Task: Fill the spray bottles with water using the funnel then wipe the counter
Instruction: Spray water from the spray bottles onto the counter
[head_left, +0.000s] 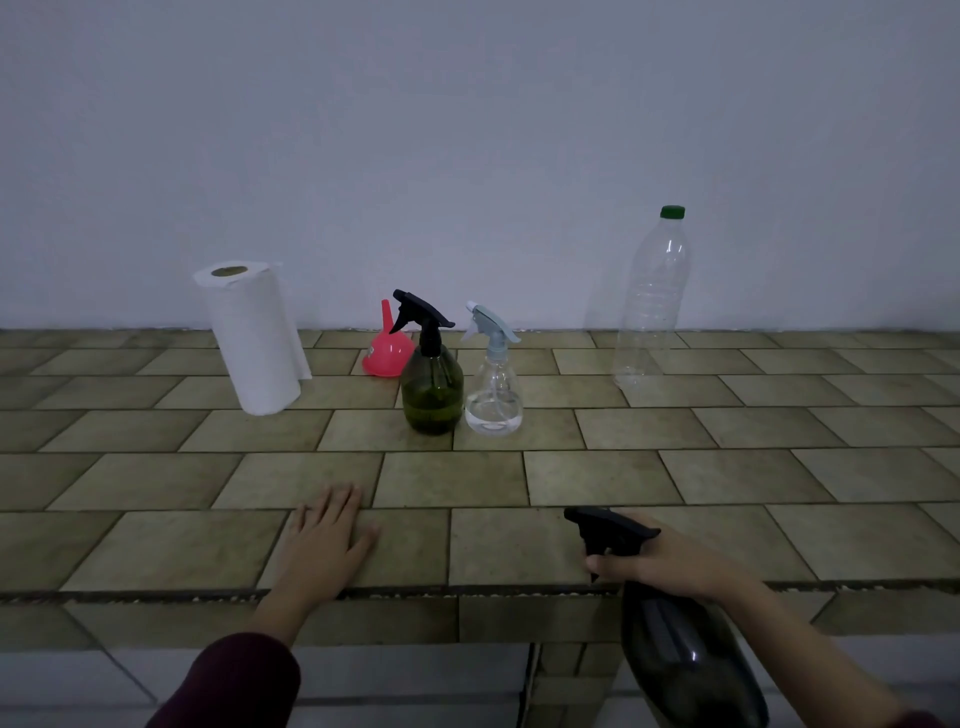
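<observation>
My right hand (670, 564) grips the neck of a dark spray bottle (685, 660) with a black trigger head, held off the counter's front edge at the lower right. My left hand (324, 538) rests flat, fingers straight, on the tiled counter (519, 478) near its front edge. Further back stand a green spray bottle (432, 384) with a black head and, right beside it, a clear spray bottle (493, 395) with a pale blue head and some water at the bottom. A pink funnel (384, 353) lies mouth down behind the green bottle.
A roll of paper towel (252, 338) stands at the back left. A tall clear plastic bottle (652, 306) with a green cap stands at the back right near the grey wall. Below the counter's front edge the tiled face drops away.
</observation>
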